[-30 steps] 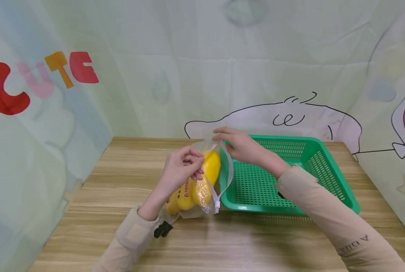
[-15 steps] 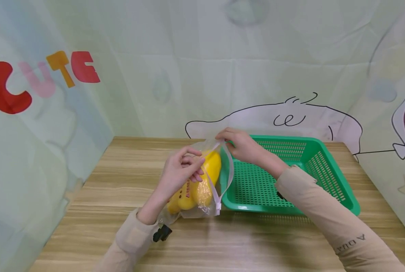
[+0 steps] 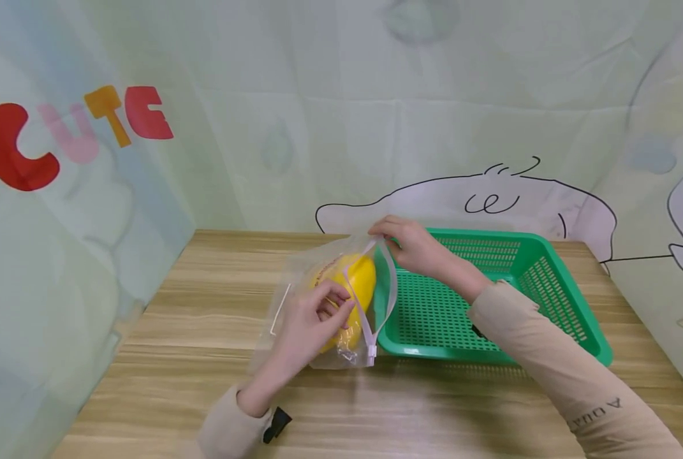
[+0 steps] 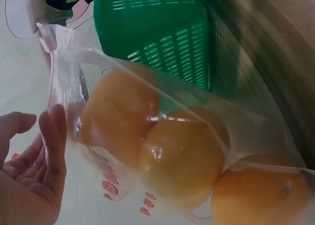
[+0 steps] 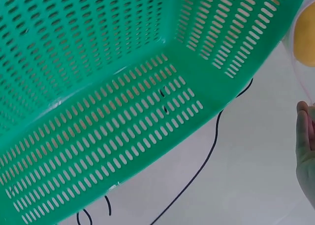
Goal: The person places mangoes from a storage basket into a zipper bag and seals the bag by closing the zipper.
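A clear zip-slider bag (image 3: pixel 295 268) with yellow, mango-like fruits (image 3: pixel 363 280) inside lies on the wood-grain tabletop (image 3: pixel 198 312), a little left of the middle and nearer the far edge than the near one. Its mouth gapes toward a green plastic basket (image 3: pixel 450 352), which stands toward the tabletop's far right corner; the bag's rim overlaps the basket's left edge from above, though whether they touch cannot be told. The right hand (image 3: pixel 412 245) pinches the far corner of the bag's mouth between thumb and fingers, its forearm reaching across the basket. The left hand (image 3: pixel 312 322) is in front of the bag, fingers loosely bent and thumb apart from them; the left wrist view shows its fingertips beside the pale strip of the mouth, and contact is unclear. The white slider (image 3: pixel 372 355) sits at the mouth's near corner. At least three rounded fruits show through the film, pressed close together in a row, with red print (image 3: pixel 325 273) on the bag over them. Beige sleeves (image 3: pixel 571 363) cover both forearms. Behind the tabletop's far edge hangs a pale backdrop (image 3: pixel 278 64) with "CUTE" lettering (image 3: pixel 16 146).
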`<state>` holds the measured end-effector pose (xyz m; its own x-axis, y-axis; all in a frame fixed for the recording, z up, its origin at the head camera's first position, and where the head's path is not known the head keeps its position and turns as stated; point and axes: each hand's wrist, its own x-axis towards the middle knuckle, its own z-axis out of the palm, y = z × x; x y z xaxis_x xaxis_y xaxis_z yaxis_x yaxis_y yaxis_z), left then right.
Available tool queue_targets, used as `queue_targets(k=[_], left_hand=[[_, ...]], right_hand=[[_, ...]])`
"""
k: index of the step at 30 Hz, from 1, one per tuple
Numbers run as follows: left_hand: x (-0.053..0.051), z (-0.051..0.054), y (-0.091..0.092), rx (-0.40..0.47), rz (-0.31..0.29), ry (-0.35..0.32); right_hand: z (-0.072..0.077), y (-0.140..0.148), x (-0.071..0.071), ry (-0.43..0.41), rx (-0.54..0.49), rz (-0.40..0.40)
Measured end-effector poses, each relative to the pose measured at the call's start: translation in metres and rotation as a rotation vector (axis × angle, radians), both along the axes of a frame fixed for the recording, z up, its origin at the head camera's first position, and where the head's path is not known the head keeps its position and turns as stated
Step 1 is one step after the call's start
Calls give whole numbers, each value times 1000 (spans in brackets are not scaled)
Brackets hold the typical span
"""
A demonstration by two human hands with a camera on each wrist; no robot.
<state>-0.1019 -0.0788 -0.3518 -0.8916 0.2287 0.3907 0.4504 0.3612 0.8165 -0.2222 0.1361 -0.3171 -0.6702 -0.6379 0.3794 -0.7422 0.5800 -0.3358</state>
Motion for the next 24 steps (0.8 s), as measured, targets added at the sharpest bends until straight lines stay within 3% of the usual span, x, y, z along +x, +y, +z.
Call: queue_targets(k=[5, 10, 17, 24], left_hand=[[15, -7, 6, -211, 30, 193], [27, -16, 11, -301, 10, 302], [38, -25, 16, -428, 40, 489], [45, -30, 18, -515, 70, 556]], right_hand=[[-1, 1, 0, 63, 39, 26], [-3, 2, -1, 91, 56, 22], [-4, 4, -1, 77, 50, -4], [-6, 3, -2, 66, 34, -22]])
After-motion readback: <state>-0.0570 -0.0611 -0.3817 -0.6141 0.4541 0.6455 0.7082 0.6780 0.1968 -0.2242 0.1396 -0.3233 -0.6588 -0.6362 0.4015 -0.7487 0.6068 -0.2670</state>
